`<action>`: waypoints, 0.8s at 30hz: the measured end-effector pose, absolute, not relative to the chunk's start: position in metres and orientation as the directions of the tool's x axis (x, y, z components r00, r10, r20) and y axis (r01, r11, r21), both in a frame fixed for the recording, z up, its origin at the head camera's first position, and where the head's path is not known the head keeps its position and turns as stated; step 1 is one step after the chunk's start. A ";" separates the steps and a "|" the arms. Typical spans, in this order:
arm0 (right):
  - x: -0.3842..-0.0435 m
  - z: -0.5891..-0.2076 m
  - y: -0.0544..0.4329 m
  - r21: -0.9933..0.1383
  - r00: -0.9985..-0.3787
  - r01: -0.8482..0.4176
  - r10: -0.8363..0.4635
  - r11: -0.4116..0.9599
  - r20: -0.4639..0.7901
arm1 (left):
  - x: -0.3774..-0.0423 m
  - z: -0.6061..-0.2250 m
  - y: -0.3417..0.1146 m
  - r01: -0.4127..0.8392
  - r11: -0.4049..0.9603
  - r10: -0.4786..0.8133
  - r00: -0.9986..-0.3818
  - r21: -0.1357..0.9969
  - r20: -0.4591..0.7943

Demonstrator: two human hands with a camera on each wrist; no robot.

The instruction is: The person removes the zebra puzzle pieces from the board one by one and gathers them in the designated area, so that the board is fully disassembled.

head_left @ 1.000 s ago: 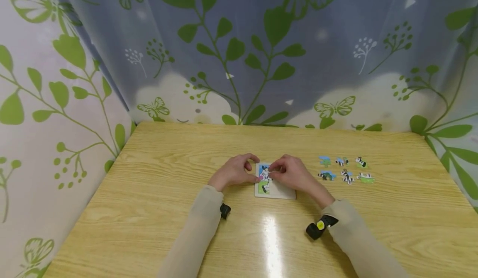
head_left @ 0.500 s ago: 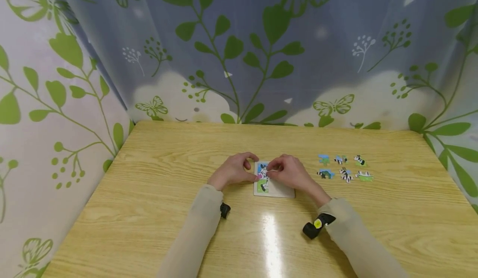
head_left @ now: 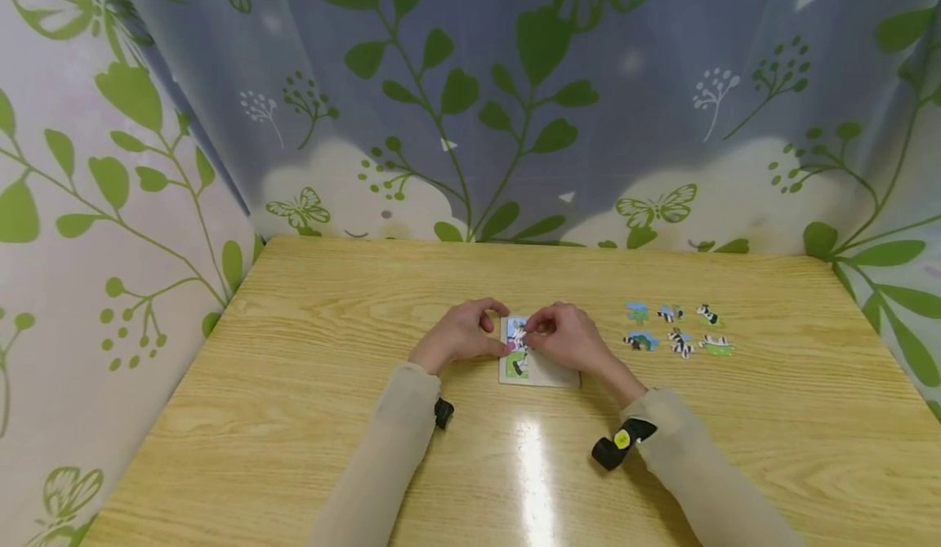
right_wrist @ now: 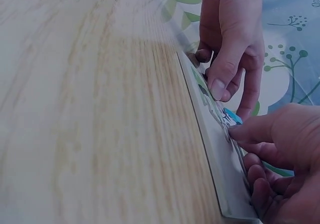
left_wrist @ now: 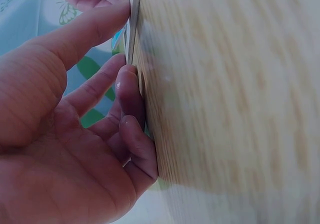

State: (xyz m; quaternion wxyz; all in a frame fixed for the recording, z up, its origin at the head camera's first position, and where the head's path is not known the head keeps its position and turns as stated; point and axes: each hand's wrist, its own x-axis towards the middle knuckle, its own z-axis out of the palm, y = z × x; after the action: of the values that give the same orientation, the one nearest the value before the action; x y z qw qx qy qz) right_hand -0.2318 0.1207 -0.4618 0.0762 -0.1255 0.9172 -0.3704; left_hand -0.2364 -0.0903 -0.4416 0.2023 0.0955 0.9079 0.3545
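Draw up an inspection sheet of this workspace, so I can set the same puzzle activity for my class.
Surface: wood-grain table, with a bright reflection near its front.
Job's things: puzzle board with fitted pieces along its left side and bare board at lower right; six loose pieces in two rows of three, on the table to the right.
Clutter: nothing seen.
Hands: left hand holds the board's left side; right hand pinches a piece at the board, partly hidden by the fingers. A black device is on each wrist.
Cables: nothing seen.
Surroundings: backdrop printed with leaves and butterflies.
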 end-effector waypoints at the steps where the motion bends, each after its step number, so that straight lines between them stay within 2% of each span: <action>1: -0.232 -0.462 0.121 -0.701 -0.958 -0.168 -0.282 0.694 -0.050 | -0.237 -0.442 -0.090 0.030 0.730 0.317 -0.900 0.683 -0.300; 14: -0.231 -0.463 0.124 -0.793 -0.964 -0.109 -0.259 0.599 -0.064 | -0.237 -0.442 -0.089 0.023 0.725 0.311 -0.903 0.689 -0.297; 24: -0.233 -0.465 0.131 -0.824 -0.968 -0.090 -0.243 0.560 -0.060 | -0.236 -0.442 -0.090 0.023 0.720 0.314 -0.902 0.693 -0.297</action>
State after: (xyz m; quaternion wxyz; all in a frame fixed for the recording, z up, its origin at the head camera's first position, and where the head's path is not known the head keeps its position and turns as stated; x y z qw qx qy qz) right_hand -0.2334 0.1307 -0.4653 0.0834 -0.0947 0.8791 -0.4595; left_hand -0.2355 -0.0902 -0.4422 0.2011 0.0930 0.9053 0.3623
